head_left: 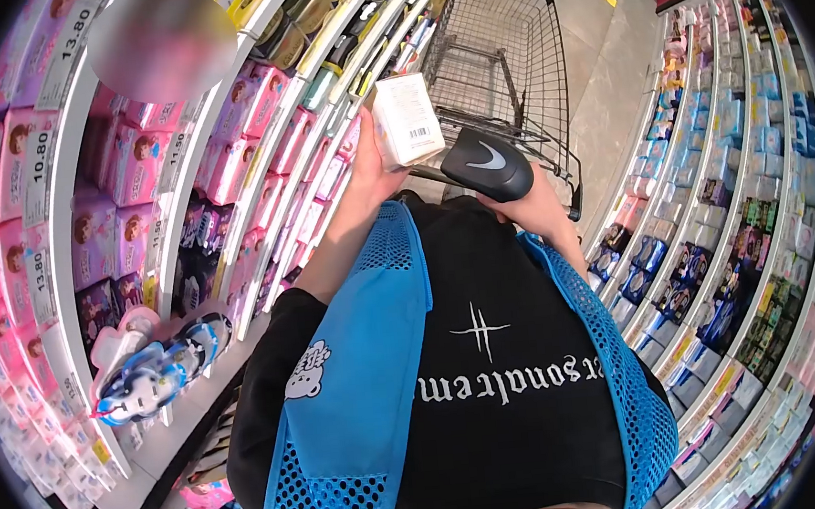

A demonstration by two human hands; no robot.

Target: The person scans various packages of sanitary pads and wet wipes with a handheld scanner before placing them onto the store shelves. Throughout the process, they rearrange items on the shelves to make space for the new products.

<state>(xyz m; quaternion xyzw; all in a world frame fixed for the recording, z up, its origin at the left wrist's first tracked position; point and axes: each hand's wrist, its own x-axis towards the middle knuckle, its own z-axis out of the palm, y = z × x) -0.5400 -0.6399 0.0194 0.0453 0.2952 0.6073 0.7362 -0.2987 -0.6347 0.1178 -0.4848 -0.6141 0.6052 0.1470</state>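
Note:
My left hand (374,166) is closed around the side of a small white box (407,121) and holds it up. A printed barcode and small text show on the face turned toward me. Just to the right, my right hand (540,211) grips what looks like a black barcode scanner (489,166) with a white curved mark on top. The scanner's wide front end lies close to the box's lower right corner. Most of the right fingers are hidden beneath the device.
Ahead stands a black wire shopping cart (497,56). Shelves of pink and purple packs (137,166) with price labels line my left. More stocked shelves (700,203) run along my right. A blue-and-white item (154,380) juts out from the left shelving.

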